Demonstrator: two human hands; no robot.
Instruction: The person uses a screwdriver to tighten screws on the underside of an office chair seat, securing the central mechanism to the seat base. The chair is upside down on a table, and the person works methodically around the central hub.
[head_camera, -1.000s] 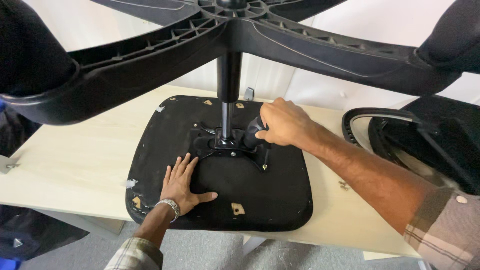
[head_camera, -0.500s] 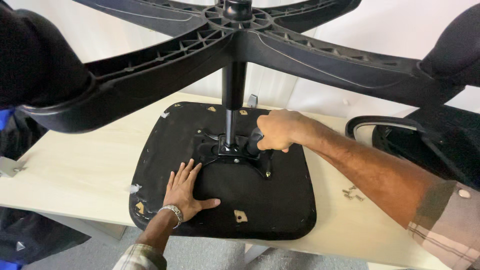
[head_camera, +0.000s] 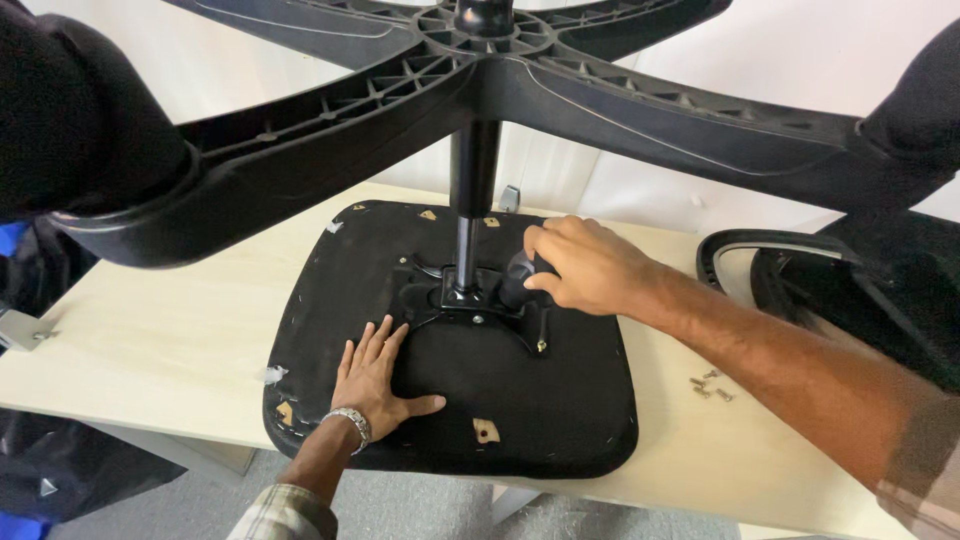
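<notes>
A large black plastic five-armed chair base (head_camera: 480, 60) with ribbed arms fills the far part of the view, standing up on a black and silver metal column (head_camera: 470, 200). Under it, a light wooden table (head_camera: 150, 340) carries a black square chair seat (head_camera: 560, 420) lying upside down, and the column goes into the black metal mechanism plate (head_camera: 470, 295) at the middle of the seat. At the right, a black curved armrest part (head_camera: 760, 260) lies on the table. The right hand (head_camera: 590, 265) is closed around a black knob (head_camera: 520, 275) just right of the column. The left hand (head_camera: 378, 375) is open and flat, fingers spread, pressing on the near left part of the seat. Some small silver screws (head_camera: 708, 385) lie on the table to the right of the seat.
</notes>
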